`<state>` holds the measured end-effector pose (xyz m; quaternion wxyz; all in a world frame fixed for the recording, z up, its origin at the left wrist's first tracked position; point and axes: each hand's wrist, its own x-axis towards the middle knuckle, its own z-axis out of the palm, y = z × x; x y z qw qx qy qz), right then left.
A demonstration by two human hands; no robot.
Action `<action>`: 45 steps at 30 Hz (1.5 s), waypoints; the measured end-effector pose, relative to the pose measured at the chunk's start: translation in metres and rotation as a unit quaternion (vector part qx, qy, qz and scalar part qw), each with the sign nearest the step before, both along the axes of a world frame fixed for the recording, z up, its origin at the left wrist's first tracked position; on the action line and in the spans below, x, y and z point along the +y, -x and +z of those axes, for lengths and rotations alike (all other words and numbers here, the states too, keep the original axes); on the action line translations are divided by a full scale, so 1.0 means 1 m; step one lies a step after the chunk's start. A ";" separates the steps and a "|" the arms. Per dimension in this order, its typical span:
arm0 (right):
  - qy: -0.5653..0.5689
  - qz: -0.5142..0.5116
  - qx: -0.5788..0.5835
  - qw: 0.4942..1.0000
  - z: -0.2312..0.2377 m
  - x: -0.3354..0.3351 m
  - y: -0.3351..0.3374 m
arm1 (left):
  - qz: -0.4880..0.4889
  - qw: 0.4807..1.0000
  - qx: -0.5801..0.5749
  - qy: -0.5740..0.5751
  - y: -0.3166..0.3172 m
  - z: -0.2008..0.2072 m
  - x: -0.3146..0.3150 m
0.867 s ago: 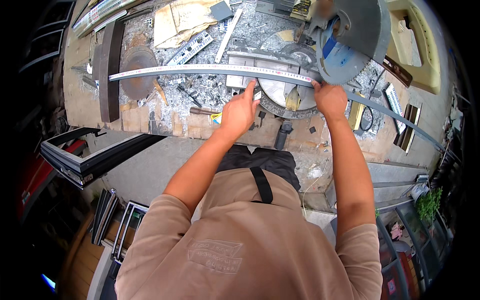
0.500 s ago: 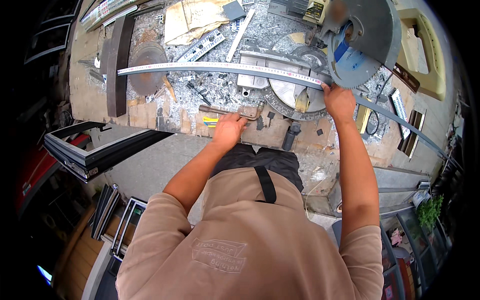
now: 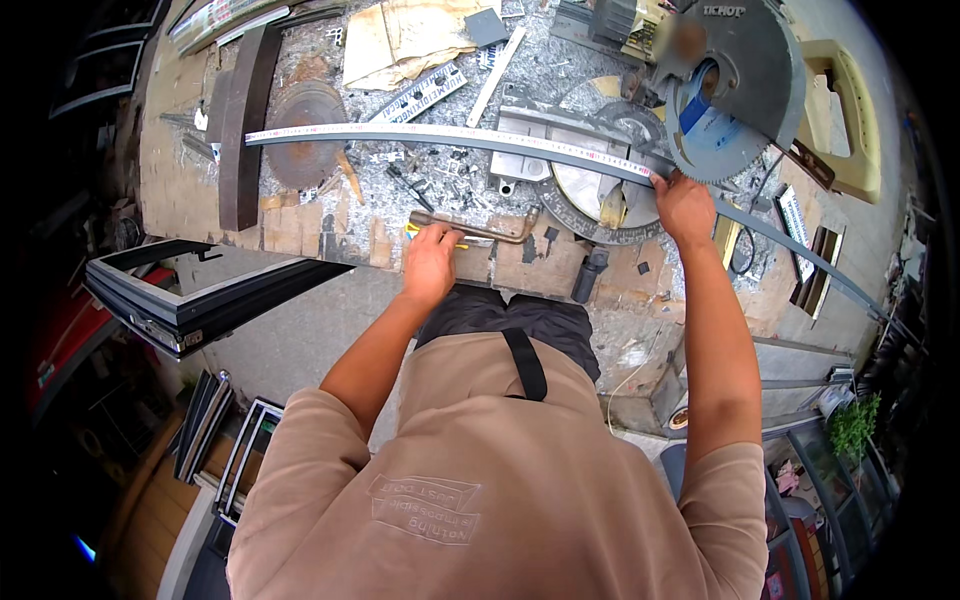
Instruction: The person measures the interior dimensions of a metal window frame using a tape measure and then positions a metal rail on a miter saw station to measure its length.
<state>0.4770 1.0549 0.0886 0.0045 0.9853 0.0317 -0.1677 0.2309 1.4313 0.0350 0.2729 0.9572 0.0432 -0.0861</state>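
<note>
My right hand [image 3: 686, 212] is closed on a long grey metal strip [image 3: 800, 240], beside the miter saw's round blade [image 3: 722, 140]. A white measuring tape [image 3: 400, 130] lies along the strip, from a dark brown bar [image 3: 243, 150] at the left to my right fingers. The strip crosses the saw's base [image 3: 525, 160]. At the bench's near edge my left hand [image 3: 430, 265] has its fingers curled over a yellow utility knife [image 3: 411, 231], which they partly hide. A rusty L-shaped socket wrench [image 3: 490, 234] lies just beyond those fingers.
A loose rusty saw blade [image 3: 305, 165] lies under the tape at the left. Metal offcuts and shavings litter the bench [image 3: 370, 235]. A black cylindrical handle [image 3: 590, 275] juts from the saw's front. Dark window frames [image 3: 190, 300] stand off the bench's left end.
My left hand has moved left from beside the wrench onto the utility knife. My right hand keeps its hold on the strip. The whole view has shifted slightly.
</note>
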 end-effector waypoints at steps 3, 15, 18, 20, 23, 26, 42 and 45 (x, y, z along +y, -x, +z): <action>-0.022 0.013 -0.004 1.000 0.004 -0.001 -0.001 | 0.028 0.999 0.027 0.018 0.016 0.001 0.016; -0.310 -0.016 0.160 0.937 0.048 -0.017 0.048 | 0.229 0.945 0.218 0.091 0.148 0.008 0.008; -0.352 -0.048 0.206 0.912 0.060 -0.023 0.086 | 0.235 0.887 0.362 0.163 0.208 -0.029 -0.015; -0.381 -0.073 0.231 0.892 0.047 -0.047 0.116 | 0.219 0.870 0.390 0.206 0.231 -0.045 -0.033; -0.414 -0.103 0.247 0.870 0.038 -0.072 0.155 | 0.195 0.908 0.316 0.192 0.258 -0.035 -0.059; -0.424 -0.160 0.273 0.848 0.011 -0.103 0.193 | 0.207 0.905 0.302 0.218 0.262 -0.024 -0.074; -0.467 -0.392 0.243 0.754 -0.059 -0.206 0.264 | -0.028 0.802 0.137 0.581 0.024 0.293 -0.224; -0.405 -0.350 0.283 0.796 -0.032 -0.186 0.248 | -0.131 0.830 0.101 0.532 0.022 0.282 -0.227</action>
